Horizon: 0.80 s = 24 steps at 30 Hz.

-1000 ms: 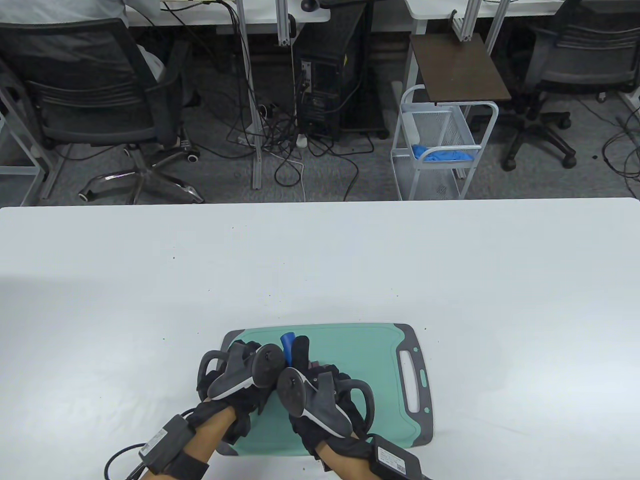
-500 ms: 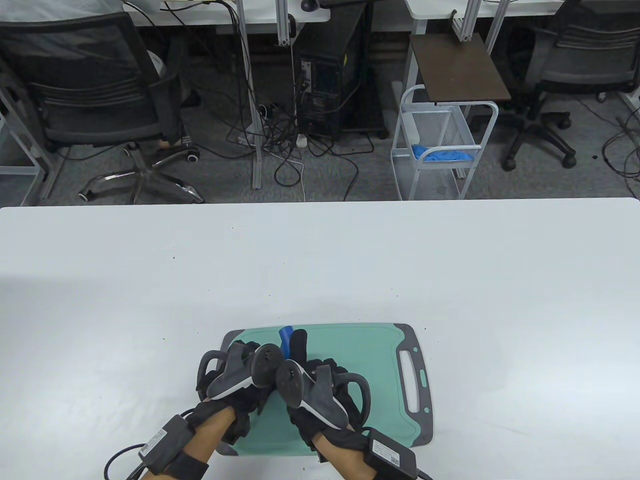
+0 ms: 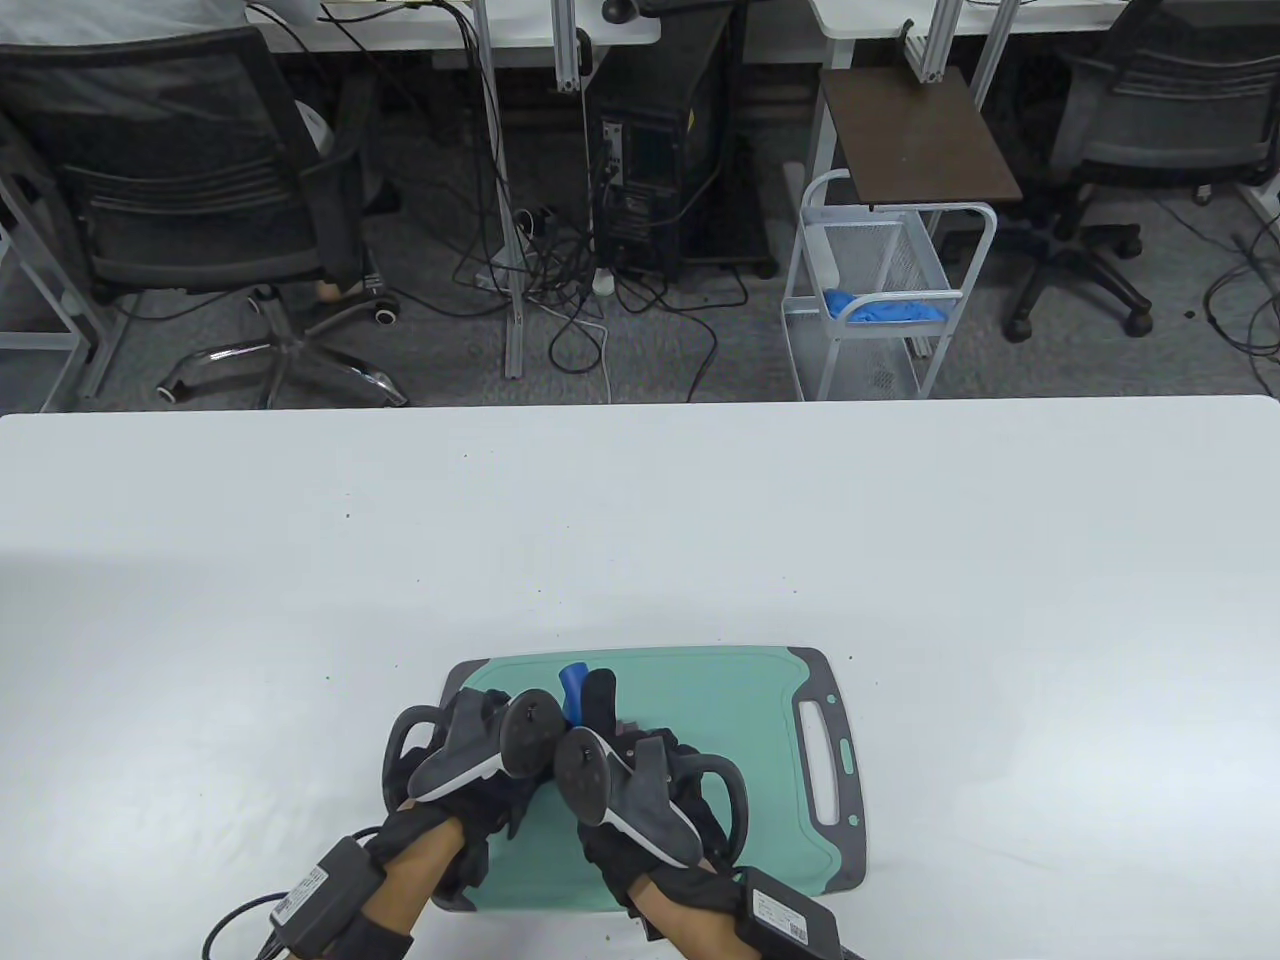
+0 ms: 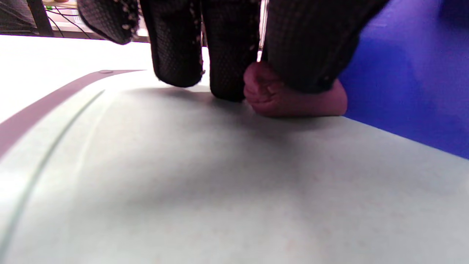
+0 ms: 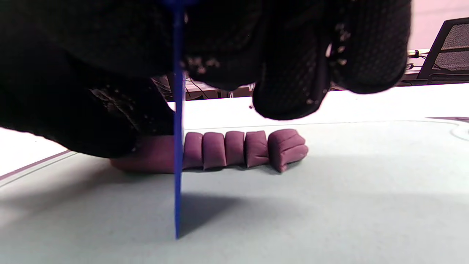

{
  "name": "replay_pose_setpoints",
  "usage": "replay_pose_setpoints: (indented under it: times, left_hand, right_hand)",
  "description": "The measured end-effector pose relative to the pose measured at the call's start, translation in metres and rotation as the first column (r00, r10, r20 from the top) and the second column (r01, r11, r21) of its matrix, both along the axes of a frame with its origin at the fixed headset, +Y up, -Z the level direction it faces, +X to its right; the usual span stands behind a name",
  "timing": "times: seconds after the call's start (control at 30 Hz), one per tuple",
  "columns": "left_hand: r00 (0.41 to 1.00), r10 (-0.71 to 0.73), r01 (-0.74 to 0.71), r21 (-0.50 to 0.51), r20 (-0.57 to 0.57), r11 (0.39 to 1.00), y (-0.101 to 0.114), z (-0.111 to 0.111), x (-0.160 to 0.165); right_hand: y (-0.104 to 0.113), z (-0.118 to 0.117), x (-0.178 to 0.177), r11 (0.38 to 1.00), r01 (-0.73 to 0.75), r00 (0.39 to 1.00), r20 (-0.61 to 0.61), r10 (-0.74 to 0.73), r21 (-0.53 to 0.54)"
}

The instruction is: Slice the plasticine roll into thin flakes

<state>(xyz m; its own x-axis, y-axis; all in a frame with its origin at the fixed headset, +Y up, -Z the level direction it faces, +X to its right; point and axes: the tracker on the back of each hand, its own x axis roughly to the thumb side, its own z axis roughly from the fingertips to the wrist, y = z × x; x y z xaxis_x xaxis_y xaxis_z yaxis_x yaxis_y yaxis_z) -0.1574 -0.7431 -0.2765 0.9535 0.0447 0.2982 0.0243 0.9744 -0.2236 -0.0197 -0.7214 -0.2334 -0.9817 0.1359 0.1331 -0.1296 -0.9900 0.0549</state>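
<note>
A purple plasticine roll (image 5: 154, 156) lies on the green cutting board (image 3: 740, 700), with several cut slices (image 5: 242, 148) standing side by side at its right end. My left hand (image 3: 490, 735) holds the uncut end; in the left wrist view its fingers (image 4: 227, 55) press on the roll (image 4: 293, 101). My right hand (image 3: 630, 770) grips a blue plastic knife (image 3: 574, 685). In the right wrist view the blade (image 5: 178, 146) stands edge-on in the roll, just left of the slices, with its tip on the board. In the table view the roll is hidden under the hands.
The board's grey handle end (image 3: 825, 760) points right. The white table (image 3: 900, 540) stretches all around the board. Chairs, a wire cart (image 3: 880, 290) and cables stand on the floor beyond the far edge.
Both hands stay over the board's left half. The knife tip moved slightly away and came back. My left forearm slid a little toward the near edge.
</note>
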Motion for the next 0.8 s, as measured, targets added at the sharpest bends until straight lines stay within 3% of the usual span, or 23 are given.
replay_pose_setpoints:
  times: [0.27, 0.8]
  left_hand:
    - [1.000, 0.012, -0.012, 0.057, -0.003, 0.998, 0.000, 0.002, 0.000]
    - [1.000, 0.004, -0.003, 0.053, -0.031, 0.999, 0.001, 0.001, -0.004]
  right_hand:
    - [-0.001, 0.003, 0.007, 0.997, 0.054, 0.999, 0.004, -0.054, -0.062]
    - [0.014, 0.010, 0.011, 0.993, 0.109, 0.994, -0.010, -0.109, 0.033]
